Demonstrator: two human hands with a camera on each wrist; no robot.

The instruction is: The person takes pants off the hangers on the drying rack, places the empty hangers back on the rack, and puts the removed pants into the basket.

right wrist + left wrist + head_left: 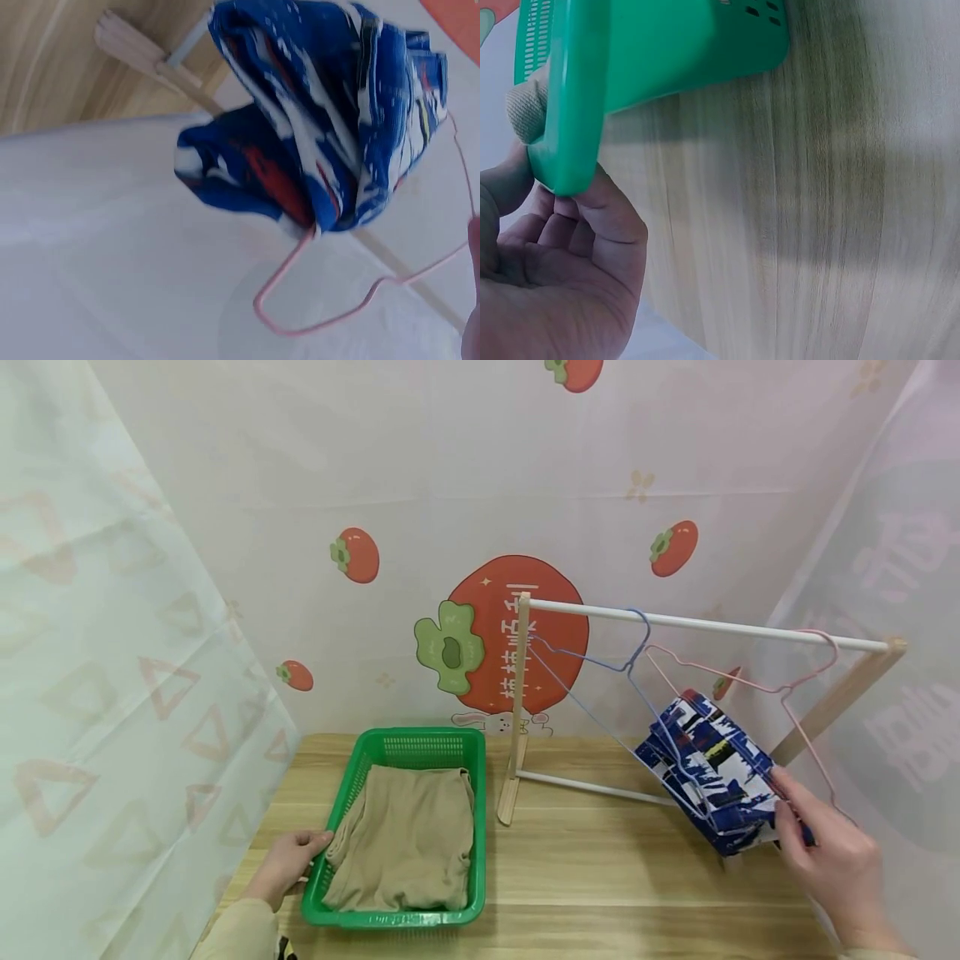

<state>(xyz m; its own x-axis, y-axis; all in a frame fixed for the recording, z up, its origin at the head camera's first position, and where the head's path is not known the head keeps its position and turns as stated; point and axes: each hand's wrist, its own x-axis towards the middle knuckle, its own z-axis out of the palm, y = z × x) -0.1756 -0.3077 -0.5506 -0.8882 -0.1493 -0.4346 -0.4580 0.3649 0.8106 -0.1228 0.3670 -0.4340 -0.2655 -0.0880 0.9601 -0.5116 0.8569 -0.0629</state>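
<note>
At the left, my left hand pinches the rim of a green plastic basket, thumb over the edge and fingers curled beneath it in the left wrist view. Folded beige clothing lies inside. On the right, my right hand pinches the edge of a folded blue, white and red patterned garment between thumb and index finger. The garment hangs at a pink hanger; a blue hanger crosses in front of it. Only a sliver of the right hand shows in the right wrist view.
A small clothes rack with a white top rail and wooden posts stands on the wood-grain table. Both hangers hook over the rail. Patterned sheets enclose the back and sides.
</note>
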